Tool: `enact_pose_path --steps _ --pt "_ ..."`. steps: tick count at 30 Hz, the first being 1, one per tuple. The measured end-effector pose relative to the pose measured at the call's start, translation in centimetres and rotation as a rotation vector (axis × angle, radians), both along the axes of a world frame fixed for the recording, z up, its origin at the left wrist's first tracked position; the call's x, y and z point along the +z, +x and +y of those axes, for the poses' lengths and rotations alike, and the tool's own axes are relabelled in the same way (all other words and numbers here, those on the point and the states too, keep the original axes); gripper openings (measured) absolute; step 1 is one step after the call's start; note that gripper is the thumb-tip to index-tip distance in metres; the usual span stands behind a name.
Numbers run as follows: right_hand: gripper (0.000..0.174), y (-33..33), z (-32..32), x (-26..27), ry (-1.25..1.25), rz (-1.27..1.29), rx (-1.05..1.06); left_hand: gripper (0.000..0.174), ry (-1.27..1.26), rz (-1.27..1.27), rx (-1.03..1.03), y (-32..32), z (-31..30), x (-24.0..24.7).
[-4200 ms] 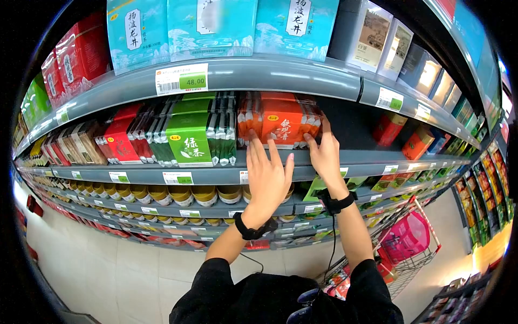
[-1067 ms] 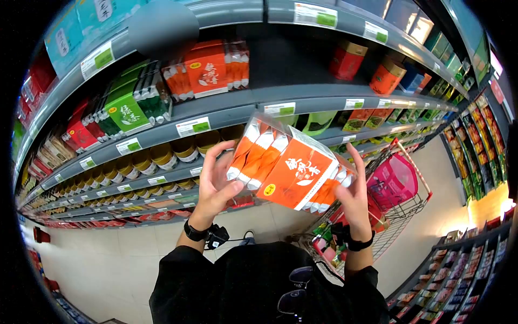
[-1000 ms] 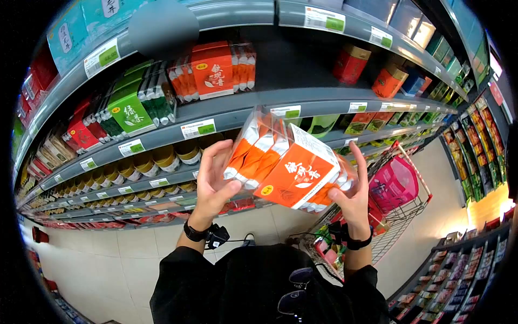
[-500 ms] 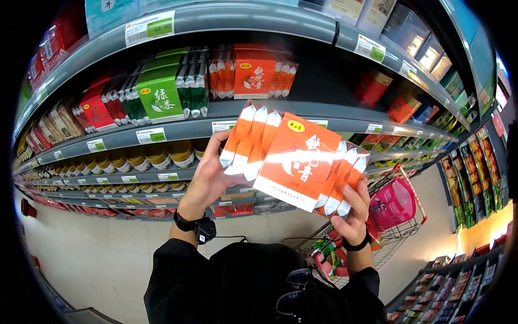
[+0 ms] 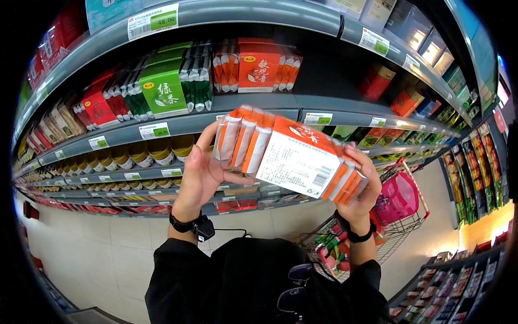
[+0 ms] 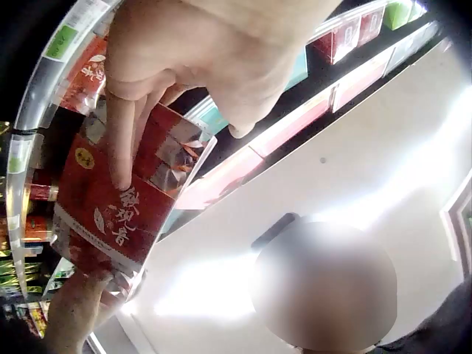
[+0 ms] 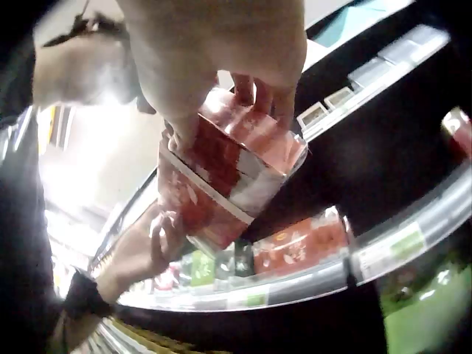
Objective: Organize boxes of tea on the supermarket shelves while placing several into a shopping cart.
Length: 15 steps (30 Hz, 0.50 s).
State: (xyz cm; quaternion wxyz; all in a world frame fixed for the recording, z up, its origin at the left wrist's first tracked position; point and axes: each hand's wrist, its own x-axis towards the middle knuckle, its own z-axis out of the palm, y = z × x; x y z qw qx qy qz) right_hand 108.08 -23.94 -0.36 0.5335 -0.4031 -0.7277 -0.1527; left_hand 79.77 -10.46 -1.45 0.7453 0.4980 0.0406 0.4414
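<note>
An orange tea pack (image 5: 299, 156) in clear wrapping is in the air before the shelf, tilted, its white printed panel with a barcode facing up. At its right end my right hand (image 5: 359, 186) grips it, fingers curled over the edge. My left hand (image 5: 202, 170) supports the left end with fairly straight fingers, its thumb apart from the pack. In the left wrist view, fingers of the left hand (image 6: 184, 63) lie along the orange front (image 6: 110, 199). The right wrist view shows the right hand (image 7: 221, 59) round the pack (image 7: 221, 166).
Another orange pack (image 5: 259, 67) stands on the shelf beside green packs (image 5: 164, 89) and red packs (image 5: 100, 105). Jars (image 5: 140, 156) line the shelf below. At the right is a shopping cart (image 5: 402, 235) with a pink item (image 5: 396, 200) and several packages.
The pack was lifted off the shelf and brought between both hands. Since the last half second it has rotated, turning its orange front away and its white panel up; the left thumb stands away from it.
</note>
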Motion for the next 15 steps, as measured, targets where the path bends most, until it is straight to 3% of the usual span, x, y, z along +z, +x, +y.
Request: enact_pose_path --steps 6,9,15 --pt "0.079 -0.8 -0.7 0.2 -0.064 0.076 -0.011 0.081 0.088 0.174 0.08 -0.1 -0.6 0.2" --pt "0.076 -0.3 -0.9 0.5 0.084 -0.138 -0.002 0.076 0.023 0.127 0.04 -0.4 -0.9 0.7" --pt "0.077 -0.3 -1.8 0.3 -0.006 -0.045 -0.002 0.069 0.08 0.129 0.019 -0.5 -1.3 1.0"
